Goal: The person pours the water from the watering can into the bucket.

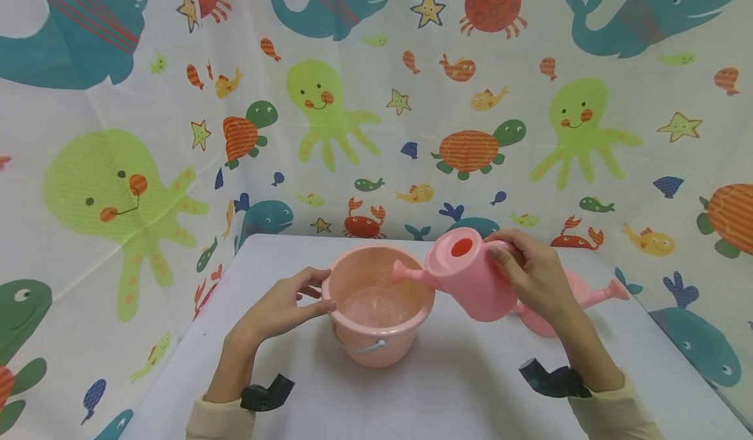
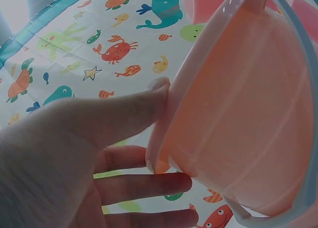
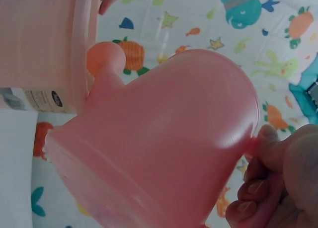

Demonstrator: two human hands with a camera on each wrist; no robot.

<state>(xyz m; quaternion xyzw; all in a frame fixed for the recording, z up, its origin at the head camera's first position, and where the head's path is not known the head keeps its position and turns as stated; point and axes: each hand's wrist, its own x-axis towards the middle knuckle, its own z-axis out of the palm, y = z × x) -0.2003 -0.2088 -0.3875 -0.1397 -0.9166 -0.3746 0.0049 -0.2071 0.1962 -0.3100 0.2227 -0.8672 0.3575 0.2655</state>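
One white backdrop (image 1: 500, 211) printed with sea animals fills the back and sides, with three big teal whales (image 1: 329, 2) along the top and three green octopuses (image 1: 317, 97) below. One white surface (image 1: 317, 394) lies in front of it. One peach bucket (image 1: 379, 355) stands there upright, left of two pink watering cans. The held watering can (image 1: 473, 283) is raised and tilted left at the bucket's right, its single spout (image 1: 402, 271) reaching over the rim; I cannot tell whether water is running. The second watering can (image 1: 579, 287) rests on the surface farther right, partly hidden by the right forearm, its spout pointing right.

There are two hands. The right hand (image 1: 529, 270) has its grip closed, fingers curled around the held watering can's handle. The left hand (image 1: 282, 306) has its grip spread wide, thumb and fingers fairly straight, touching the bucket's left rim. Two beige sleeves (image 1: 220, 420) are pushed back, with two black wrist devices (image 1: 267, 394) just above them. The bucket carries one pale bail (image 2: 298, 203) and one small label (image 3: 49, 100).
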